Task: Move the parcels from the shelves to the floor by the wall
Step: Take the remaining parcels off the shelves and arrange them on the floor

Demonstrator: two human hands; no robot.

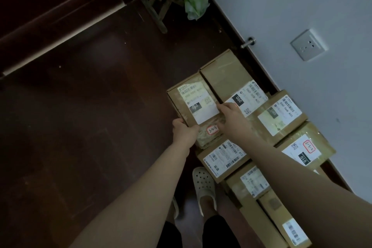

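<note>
Parcel row [279, 115] lay against the wall [281, 6]; outer parcel [193, 104] sat one row out from wall; stool [159, 6] farther along wall.

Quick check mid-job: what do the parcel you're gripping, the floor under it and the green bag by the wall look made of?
Parcel: matte brown cardboard, with glossy clear tape wrinkling near a white paper label. Floor: dark reddish-brown wood or wood-look laminate, semi-gloss, with faint seams and a soft sheen. Green bag: probably thin plastic film, crumpled and slightly translucent.

we see a dark wood floor [90, 127], a pale wall [302, 2] with a socket [309, 47], and a dark door [50, 2] in dim light.
</note>
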